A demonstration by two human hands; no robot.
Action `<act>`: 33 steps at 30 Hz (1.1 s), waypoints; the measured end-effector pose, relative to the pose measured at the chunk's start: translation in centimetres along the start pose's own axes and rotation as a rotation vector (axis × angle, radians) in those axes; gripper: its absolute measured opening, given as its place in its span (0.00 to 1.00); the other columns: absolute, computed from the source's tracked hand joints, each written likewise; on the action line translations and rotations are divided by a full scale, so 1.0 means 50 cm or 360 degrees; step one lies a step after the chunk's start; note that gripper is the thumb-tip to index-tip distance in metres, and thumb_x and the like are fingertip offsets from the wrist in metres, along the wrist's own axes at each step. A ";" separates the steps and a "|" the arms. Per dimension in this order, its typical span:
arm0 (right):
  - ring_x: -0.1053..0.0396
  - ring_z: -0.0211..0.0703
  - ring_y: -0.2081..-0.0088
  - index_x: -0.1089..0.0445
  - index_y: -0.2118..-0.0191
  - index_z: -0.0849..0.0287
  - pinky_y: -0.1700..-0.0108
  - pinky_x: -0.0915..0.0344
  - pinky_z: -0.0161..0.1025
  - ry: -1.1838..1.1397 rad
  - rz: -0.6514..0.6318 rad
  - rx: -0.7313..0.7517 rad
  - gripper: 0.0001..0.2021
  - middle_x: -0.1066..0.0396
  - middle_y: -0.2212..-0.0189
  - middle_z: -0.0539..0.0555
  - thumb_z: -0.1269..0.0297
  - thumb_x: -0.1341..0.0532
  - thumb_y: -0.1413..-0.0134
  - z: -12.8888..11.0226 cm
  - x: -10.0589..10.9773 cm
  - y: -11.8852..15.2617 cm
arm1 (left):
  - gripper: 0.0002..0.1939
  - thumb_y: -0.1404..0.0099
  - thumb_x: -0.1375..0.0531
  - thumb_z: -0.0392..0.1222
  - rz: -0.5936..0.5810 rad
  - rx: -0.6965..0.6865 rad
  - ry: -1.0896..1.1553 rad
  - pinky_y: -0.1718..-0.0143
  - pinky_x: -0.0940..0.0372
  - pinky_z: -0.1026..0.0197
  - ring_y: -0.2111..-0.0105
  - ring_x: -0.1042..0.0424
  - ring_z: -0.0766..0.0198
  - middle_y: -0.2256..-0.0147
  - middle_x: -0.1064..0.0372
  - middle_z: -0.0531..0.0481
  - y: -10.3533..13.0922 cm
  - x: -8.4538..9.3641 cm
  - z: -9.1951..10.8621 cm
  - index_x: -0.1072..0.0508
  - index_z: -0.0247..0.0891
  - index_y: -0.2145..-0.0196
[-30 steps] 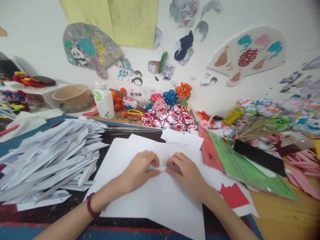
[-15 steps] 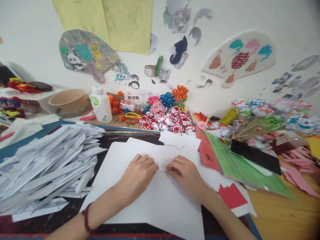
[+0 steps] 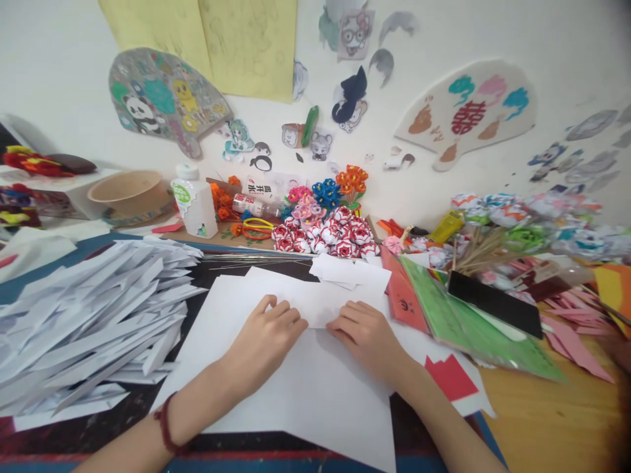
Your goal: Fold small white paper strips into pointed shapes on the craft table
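My left hand [image 3: 271, 338], with a dark red band at its wrist, is closed on the left end of a small piece of white paper [image 3: 318, 319]. At the other end, the fingers of my right hand [image 3: 365, 335] pinch the same piece. It spans the gap between my hands, its lower edge running level from fingertips to fingertips. Much of it blends with the large white sheets [image 3: 315, 401] beneath. Left of my left hand lies a big heap of folded white paper strips [image 3: 108, 322].
Behind the sheets are small white slips [image 3: 352, 270], thin wires [image 3: 246, 257] and red-white paper flowers [image 3: 340, 233]. A white bottle [image 3: 194, 203] stands back left. Green packets [image 3: 468, 322], a black phone [image 3: 495, 303] and red paper [image 3: 451, 376] lie to the right.
The paper between my fingers showed as a thin line before; more of its flat face shows now. Both hands keep their hold. The whole view has shifted slightly.
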State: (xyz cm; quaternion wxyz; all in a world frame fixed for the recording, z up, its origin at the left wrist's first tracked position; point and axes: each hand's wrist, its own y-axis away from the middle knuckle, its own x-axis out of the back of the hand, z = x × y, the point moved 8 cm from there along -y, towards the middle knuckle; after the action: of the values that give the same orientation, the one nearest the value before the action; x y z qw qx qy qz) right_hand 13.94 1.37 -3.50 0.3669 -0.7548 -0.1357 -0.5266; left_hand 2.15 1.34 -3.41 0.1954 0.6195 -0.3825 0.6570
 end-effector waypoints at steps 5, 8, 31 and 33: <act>0.43 0.41 0.71 0.31 0.71 0.61 0.69 0.49 0.38 0.0232 -0.0080 0.0182 0.10 0.36 0.76 0.52 0.75 0.46 0.42 -0.022 -0.008 0.005 | 0.07 0.35 0.47 0.30 -0.0059 -0.0177 -0.0246 0.59 0.45 0.53 0.68 0.35 0.60 0.70 0.33 0.49 0.004 0.005 0.025 0.31 0.36 0.64; 0.43 0.41 0.70 0.29 0.67 0.60 0.68 0.49 0.38 0.0200 -0.0121 0.0180 0.09 0.35 0.75 0.52 0.75 0.46 0.41 -0.029 -0.003 0.006 | 0.08 0.37 0.47 0.28 -0.0108 -0.0249 -0.0369 0.64 0.44 0.55 0.67 0.35 0.59 0.69 0.32 0.47 0.009 0.004 0.039 0.31 0.34 0.62; 0.38 0.41 0.70 0.32 0.68 0.61 0.67 0.47 0.39 0.0440 -0.0163 0.0088 0.09 0.33 0.73 0.53 0.74 0.47 0.40 -0.020 -0.003 0.002 | 0.03 0.35 0.46 0.32 -0.0099 -0.0128 -0.0181 0.70 0.46 0.57 0.69 0.37 0.60 0.70 0.35 0.49 0.002 -0.004 0.020 0.35 0.36 0.67; 0.38 0.42 0.69 0.32 0.67 0.61 0.67 0.48 0.40 0.0472 -0.0172 0.0117 0.07 0.33 0.72 0.53 0.75 0.46 0.41 -0.019 -0.005 0.003 | 0.03 0.36 0.46 0.31 -0.0132 -0.0122 -0.0178 0.70 0.46 0.57 0.69 0.37 0.60 0.70 0.35 0.49 0.002 -0.004 0.019 0.35 0.36 0.67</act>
State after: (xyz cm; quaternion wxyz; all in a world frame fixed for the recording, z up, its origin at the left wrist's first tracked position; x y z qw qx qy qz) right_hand 13.29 0.65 -3.62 0.3814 -0.6464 -0.1398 -0.6459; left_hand 2.75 0.61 -3.68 0.2244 0.6627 -0.3916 0.5976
